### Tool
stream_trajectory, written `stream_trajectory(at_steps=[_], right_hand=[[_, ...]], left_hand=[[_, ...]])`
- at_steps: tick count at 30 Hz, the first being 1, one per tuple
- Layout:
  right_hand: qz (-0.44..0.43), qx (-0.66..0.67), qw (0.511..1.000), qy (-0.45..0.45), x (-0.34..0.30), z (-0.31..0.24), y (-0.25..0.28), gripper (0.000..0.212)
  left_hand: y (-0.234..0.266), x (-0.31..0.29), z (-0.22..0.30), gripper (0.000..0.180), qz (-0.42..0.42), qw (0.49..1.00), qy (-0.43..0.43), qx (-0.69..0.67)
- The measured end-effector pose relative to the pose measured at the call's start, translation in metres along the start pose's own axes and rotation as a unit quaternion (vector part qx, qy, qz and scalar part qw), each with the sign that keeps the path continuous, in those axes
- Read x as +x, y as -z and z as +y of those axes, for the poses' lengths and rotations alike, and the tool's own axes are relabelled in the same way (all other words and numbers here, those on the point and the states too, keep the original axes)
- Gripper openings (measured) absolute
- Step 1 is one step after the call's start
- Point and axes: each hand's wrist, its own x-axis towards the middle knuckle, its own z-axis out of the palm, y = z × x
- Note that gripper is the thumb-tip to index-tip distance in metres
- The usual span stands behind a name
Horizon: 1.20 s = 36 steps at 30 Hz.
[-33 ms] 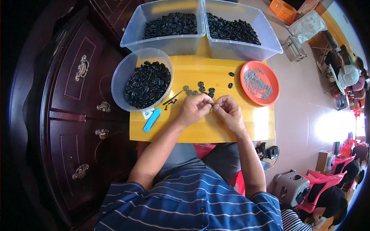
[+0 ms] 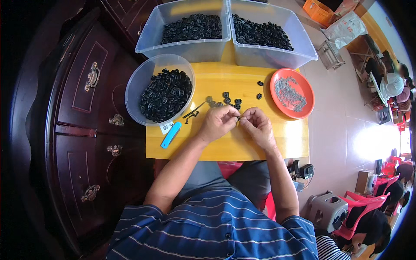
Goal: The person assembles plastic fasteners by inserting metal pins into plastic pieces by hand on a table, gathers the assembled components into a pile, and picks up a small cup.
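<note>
A round clear bowl (image 2: 143, 82) at the left is heaped with small black parts; a blue tool (image 2: 170, 134) lies on the yellow table (image 2: 225, 151) just below it. At centre the left hand (image 2: 218, 122) and right hand (image 2: 258, 126) meet, fingertips pinched together on one small black piece (image 2: 238, 117) — a few loose ones lie just beyond. By my judgement much remains: the orange plate (image 2: 303, 110) of metal bits at the right is far from used up

a small white printed label (image 2: 166, 127) lies on the yellow table (image 2: 242, 147), beside the round tub (image 2: 138, 82).
</note>
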Motion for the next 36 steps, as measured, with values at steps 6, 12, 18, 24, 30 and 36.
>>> stream_trajectory(at_steps=[6, 12, 18, 24, 30, 36], right_hand=[[0.007, 0.002, 1.000, 0.005, 0.001, 0.005, 0.001, 0.009], [0.012, -0.019, 1.000, 0.007, 0.002, 0.005, 0.000, 0.008], [0.031, -0.058, 0.998, 0.017, 0.002, 0.004, -0.004, 0.008], [0.023, -0.105, 0.994, 0.017, 0.001, 0.003, -0.002, 0.008], [0.012, -0.071, 0.997, 0.008, 0.001, -0.013, -0.003, 0.006], [0.096, -0.192, 0.976, 0.050, 0.018, -0.017, 0.022, 0.014]], left_hand=[[-0.001, 0.000, -0.001, 0.010, 0.007, 1.000, -0.010, 0.008], [0.000, 0.000, -0.002, 0.010, 0.004, 1.000, -0.013, 0.023], [0.001, 0.000, -0.003, 0.008, 0.006, 1.000, -0.011, 0.029], [0.002, 0.000, 0.000, 0.006, -0.005, 0.999, -0.012, 0.045], [0.004, 0.000, -0.001, 0.006, -0.006, 1.000, -0.003, 0.003], [0.003, 0.001, -0.006, 0.010, 0.025, 0.999, 0.018, -0.027]])
